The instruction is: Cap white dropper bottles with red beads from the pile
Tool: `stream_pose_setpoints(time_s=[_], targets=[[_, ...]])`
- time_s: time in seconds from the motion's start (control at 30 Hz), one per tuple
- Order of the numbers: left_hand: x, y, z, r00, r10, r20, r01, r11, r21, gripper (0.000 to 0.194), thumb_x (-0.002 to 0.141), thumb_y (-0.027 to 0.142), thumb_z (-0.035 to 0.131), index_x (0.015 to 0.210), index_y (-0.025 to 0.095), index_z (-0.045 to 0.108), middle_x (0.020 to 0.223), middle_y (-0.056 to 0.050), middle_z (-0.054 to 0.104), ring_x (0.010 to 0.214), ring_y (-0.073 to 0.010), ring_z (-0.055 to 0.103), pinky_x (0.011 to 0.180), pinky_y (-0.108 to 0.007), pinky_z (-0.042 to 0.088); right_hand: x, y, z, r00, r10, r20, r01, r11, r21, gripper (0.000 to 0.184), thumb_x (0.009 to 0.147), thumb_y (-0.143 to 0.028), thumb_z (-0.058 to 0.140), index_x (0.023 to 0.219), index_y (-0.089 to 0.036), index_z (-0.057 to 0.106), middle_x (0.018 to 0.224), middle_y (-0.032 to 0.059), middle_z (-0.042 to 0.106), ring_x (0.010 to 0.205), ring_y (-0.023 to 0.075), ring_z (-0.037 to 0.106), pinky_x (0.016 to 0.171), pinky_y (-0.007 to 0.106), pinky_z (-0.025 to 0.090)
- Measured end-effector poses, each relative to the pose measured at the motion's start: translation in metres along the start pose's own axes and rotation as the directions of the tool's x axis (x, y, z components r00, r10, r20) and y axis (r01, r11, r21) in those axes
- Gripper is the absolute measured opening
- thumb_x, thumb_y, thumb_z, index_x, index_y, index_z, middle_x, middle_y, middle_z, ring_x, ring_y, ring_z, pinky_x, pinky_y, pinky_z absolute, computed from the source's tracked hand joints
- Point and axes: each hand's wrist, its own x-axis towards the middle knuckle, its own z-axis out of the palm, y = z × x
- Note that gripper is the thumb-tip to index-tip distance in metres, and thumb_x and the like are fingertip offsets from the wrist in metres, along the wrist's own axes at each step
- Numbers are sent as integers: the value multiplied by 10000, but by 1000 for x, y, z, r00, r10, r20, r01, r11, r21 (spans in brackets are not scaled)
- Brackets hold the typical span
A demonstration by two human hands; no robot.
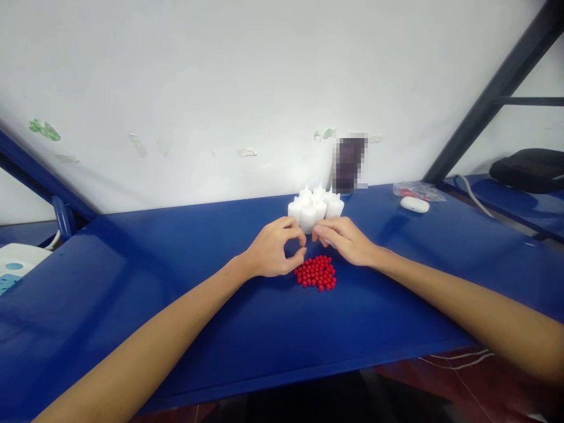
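Note:
Several small red caps (315,274) lie in a loose patch on the blue table. Behind them a cluster of white bottles with pointed nozzle tips (308,212) stands upright, close together. My left hand (277,247) is at the left edge of the caps, thumb and forefinger curved apart with a gap between the tips and nothing seen in it. At the front right of the bottles, my right hand (346,239) has its thumb and fingers pressed together. Whatever it pinches, if anything, is hidden.
A white earbud case (415,204) and a clear plastic bag with red bits (418,191) lie at the back right. A pixelated upright object (350,163) leans by the wall. At far left is a white power strip (20,258). A dark metal post (484,94) rises at right.

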Motion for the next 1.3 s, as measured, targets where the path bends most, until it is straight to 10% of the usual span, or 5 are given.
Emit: stream_pose_setpoints(time_s=[0.5,0.67,0.97,1.3], targets=[[0,-10,2,957,-10,289,75,974,-215,189,920,208,575,1001,193,745,884,-32,688,700,-115,590,683,-251,454,-6,7,2,996,69,47,-79,960,267,555,1004,-466,304,698,-152,645,581,13,548,574,139,499,612,277,389],[0,-10,-3,943,-78,322,157,961,-228,215,938,234,553,1015,183,746,890,-37,687,721,-115,597,689,-243,458,-5,1,0,996,17,83,-33,981,191,363,994,-411,408,897,-166,658,790,16,612,743,157,542,715,274,404],[3,-13,-13,894,-69,442,203,944,-262,161,793,175,681,931,198,760,916,-29,697,803,-137,621,755,-259,500,-5,-1,0,997,43,62,-52,986,157,411,972,-408,427,697,-160,607,659,9,561,622,134,479,618,269,361],[0,-6,3,976,-200,-82,170,946,-277,83,851,232,695,892,187,751,882,-38,647,752,-121,592,652,-241,466,-2,-3,6,997,70,38,-74,992,101,482,988,-402,392,652,-153,630,573,-14,524,542,112,491,582,262,357]])
